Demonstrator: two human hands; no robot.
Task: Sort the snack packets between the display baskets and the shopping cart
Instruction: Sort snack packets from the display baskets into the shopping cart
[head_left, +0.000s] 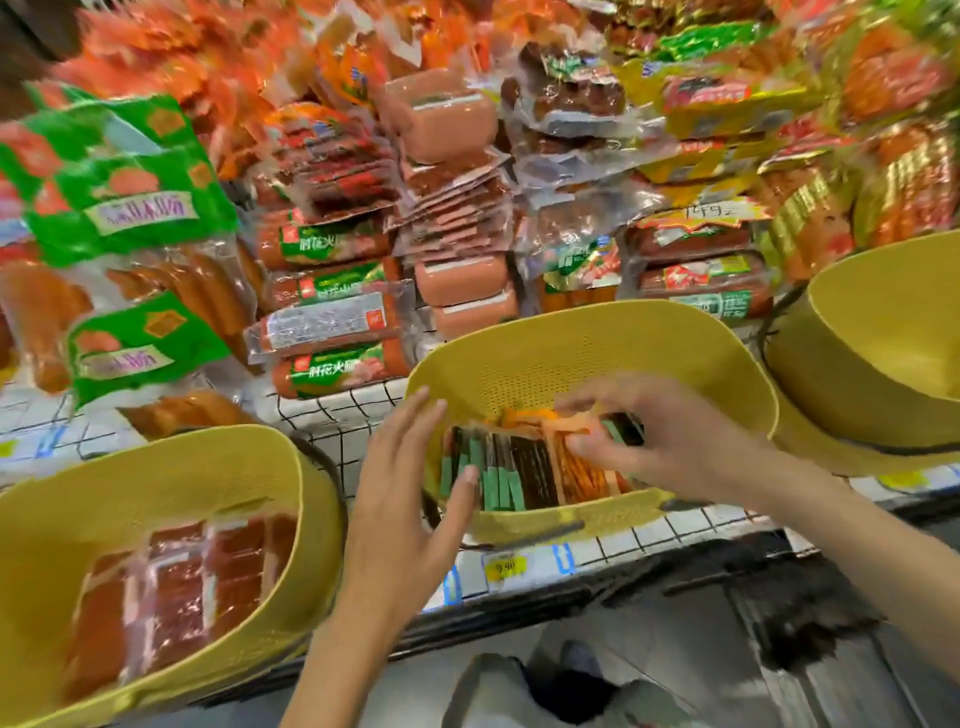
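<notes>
The middle yellow basket (545, 343) holds thin snack packets (524, 475), some green and black, some orange. My right hand (649, 431) reaches into it from the right, its fingers curled round the tops of the orange packets (540, 418). My left hand (410, 483) has straight fingers; it lies against the basket's left rim, thumb touching the green packets. A left yellow basket (156, 483) holds red meat packets (176, 592). The frame is blurred by motion. No shopping cart is in view.
A third yellow basket (852, 332) stands at the right, its contents hidden. Behind the baskets, stacked sausage and ham packs (332, 291) fill a white wire shelf (332, 410). Green bags (119, 171) lie at the left. A price tag (504, 566) hangs below.
</notes>
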